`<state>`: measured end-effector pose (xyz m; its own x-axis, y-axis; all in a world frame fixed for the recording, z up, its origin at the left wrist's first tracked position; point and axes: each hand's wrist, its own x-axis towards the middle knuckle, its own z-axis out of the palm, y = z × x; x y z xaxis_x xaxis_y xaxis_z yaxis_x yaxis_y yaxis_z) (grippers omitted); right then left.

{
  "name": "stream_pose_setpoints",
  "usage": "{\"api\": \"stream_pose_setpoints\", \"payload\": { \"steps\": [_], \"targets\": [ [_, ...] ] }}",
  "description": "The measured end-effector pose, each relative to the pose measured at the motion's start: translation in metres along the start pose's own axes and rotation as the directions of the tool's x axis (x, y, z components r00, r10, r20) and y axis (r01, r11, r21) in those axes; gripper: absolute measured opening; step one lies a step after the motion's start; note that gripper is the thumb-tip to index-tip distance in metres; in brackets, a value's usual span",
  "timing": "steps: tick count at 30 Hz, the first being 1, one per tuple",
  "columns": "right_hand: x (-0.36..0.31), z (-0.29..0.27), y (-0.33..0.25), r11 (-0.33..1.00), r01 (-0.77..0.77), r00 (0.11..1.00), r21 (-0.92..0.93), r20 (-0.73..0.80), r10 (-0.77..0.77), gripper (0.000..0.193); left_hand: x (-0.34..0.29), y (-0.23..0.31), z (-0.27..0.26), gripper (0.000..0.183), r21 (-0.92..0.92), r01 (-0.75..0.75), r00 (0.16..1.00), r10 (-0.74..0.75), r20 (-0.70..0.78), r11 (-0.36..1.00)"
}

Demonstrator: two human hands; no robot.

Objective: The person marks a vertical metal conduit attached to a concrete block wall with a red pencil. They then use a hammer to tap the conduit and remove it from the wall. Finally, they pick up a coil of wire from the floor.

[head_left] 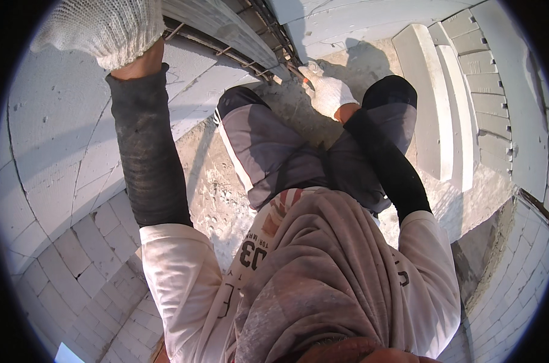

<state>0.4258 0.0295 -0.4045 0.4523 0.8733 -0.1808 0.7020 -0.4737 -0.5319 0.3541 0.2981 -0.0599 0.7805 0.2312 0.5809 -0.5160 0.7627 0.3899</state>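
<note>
My left hand [108, 27], in a white knitted glove, is raised at the upper left beside the pale block wall [50, 91]. Its fingers run out of sight, so whether they grip anything does not show. Between my knees, my right hand [329, 92], gloved the same way, is closed around a hand tool with an orange-red handle [308, 82]. The tool's dark end points at the foot of a steel rebar cage [247, 60], and its exact kind is hard to make out. Beside the bars runs a long pale grey board or post [232, 27].
Large pale slabs or blocks [424, 103] stand on edge to the right, next to a stacked row of blocks [483, 91]. Rough concrete floor [217, 175] lies under my legs. Block walls [87, 254] rise lower left and lower right.
</note>
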Motion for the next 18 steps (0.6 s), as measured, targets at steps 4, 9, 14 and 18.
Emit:
{"api": "stream_pose_setpoints", "payload": {
  "steps": [4, 9, 14, 18],
  "targets": [
    [0.009, 0.0, 0.016, 0.996, 0.067, 0.996, 0.054, 0.051, -0.07, 0.069, -0.001, 0.003, 0.002, 0.088, -0.014, 0.003, 1.0, -0.003, -0.006, 1.0],
    [0.016, -0.066, 0.017, 0.794, 0.127, 0.974, -0.594, -0.079, -0.214, 0.075, 0.0, 0.003, 0.006, 0.089, -0.027, 0.019, 1.0, -0.019, -0.002, 0.999],
    [0.023, -0.051, 0.03, 0.833, 0.041, 0.966, -0.552, -0.191, -0.174, 0.056, 0.001, 0.001, 0.007, 0.089, -0.094, 0.047, 0.999, -0.045, 0.017, 0.994],
    [0.022, 0.028, 0.025, 0.89, -0.232, 0.973, 0.393, 0.1, 0.209, 0.064, 0.001, 0.001, -0.007, 0.091, -0.464, 0.309, 0.941, -0.197, 0.275, 0.83]
  ]
}}
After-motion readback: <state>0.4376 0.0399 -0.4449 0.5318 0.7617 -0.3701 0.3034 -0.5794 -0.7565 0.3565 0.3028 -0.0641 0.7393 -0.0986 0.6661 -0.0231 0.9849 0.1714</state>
